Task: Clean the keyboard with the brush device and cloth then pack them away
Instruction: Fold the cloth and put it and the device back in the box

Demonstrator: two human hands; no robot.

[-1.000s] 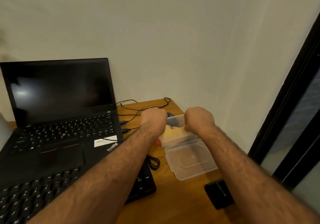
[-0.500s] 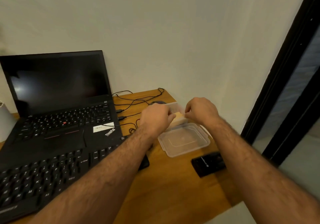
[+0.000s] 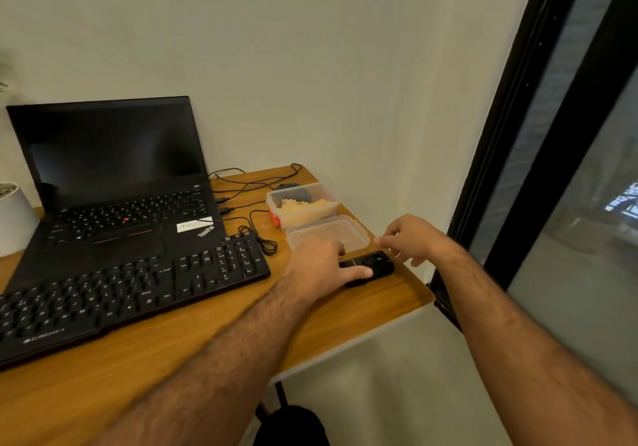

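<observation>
A black brush device (image 3: 374, 264) lies on the wooden table (image 3: 207, 335) near its right edge. My left hand (image 3: 322, 267) rests on the device's left end, thumb along its front side. My right hand (image 3: 412, 240) hovers just right of it with fingers apart, holding nothing. Behind them stands a clear plastic box (image 3: 303, 205) with a yellow cloth (image 3: 305, 208) inside. Its clear lid (image 3: 328, 235) lies flat in front of the box. The black keyboard (image 3: 127, 290) stretches across the left of the table.
An open black laptop (image 3: 114, 183) sits behind the keyboard. Black cables (image 3: 255, 183) trail across the back of the table, and a white pot (image 3: 13, 217) stands at far left. A dark-framed glass panel (image 3: 559, 134) rises on the right beyond the table edge.
Both hands left the plastic box and came forward to the black device. The left hand now lies on it. The view tilted down and right.
</observation>
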